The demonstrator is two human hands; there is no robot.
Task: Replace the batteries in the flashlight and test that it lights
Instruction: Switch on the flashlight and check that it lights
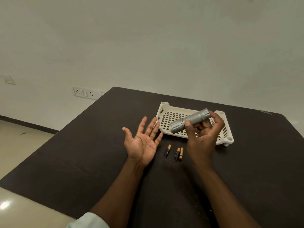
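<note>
My right hand (205, 134) grips a silver flashlight (189, 120) by its ribbed middle, held tilted above the table with its wide head pointing down-left toward my left palm. My left hand (143, 142) is held palm up with fingers spread and nothing in it, just left of the flashlight's head. Three small black-and-gold batteries lie on the dark table between my wrists: one alone (167, 150) and a pair side by side (179, 154).
A white perforated plastic tray (164, 112) stands on the dark table (82, 153) behind my hands. The table's left edge drops to a tiled floor. A wall socket panel (84, 93) sits on the far wall.
</note>
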